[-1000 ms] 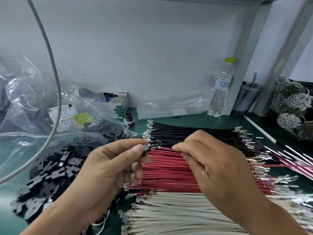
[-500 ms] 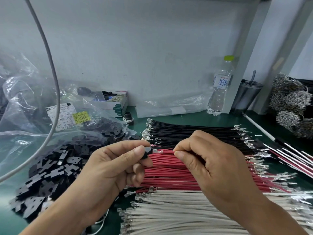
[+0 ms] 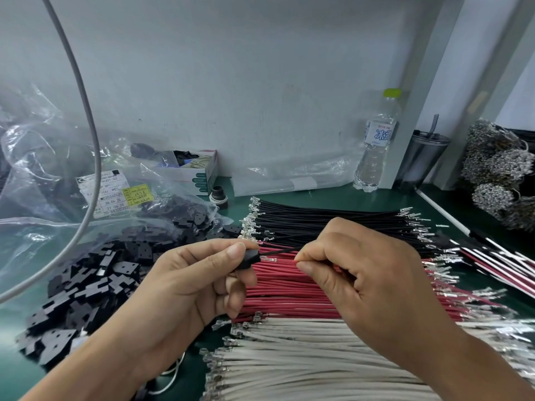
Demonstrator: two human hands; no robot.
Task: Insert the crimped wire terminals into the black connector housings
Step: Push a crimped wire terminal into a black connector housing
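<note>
My left hand (image 3: 188, 282) pinches a small black connector housing (image 3: 251, 257) between thumb and fingers, above the wire bundles. My right hand (image 3: 356, 273) pinches a thin black wire (image 3: 285, 250) that runs left to the housing, where its end meets the housing's right side. A silver terminal (image 3: 267, 259) shows just right of the housing. Below the hands lie a bundle of black wires (image 3: 333, 224), a bundle of red wires (image 3: 286, 290) and a bundle of white wires (image 3: 304, 357), all with crimped metal terminals at their ends.
A heap of black housings (image 3: 95, 282) spills from a clear plastic bag (image 3: 43, 175) at the left. A grey cable (image 3: 86, 140) arcs across the left. At the back stand a small box (image 3: 199, 172), a water bottle (image 3: 376, 146) and a dark tumbler (image 3: 422, 157).
My right hand drew back slightly to the right, exposing a longer stretch of black wire between it and the housing. My left hand keeps holding the housing.
</note>
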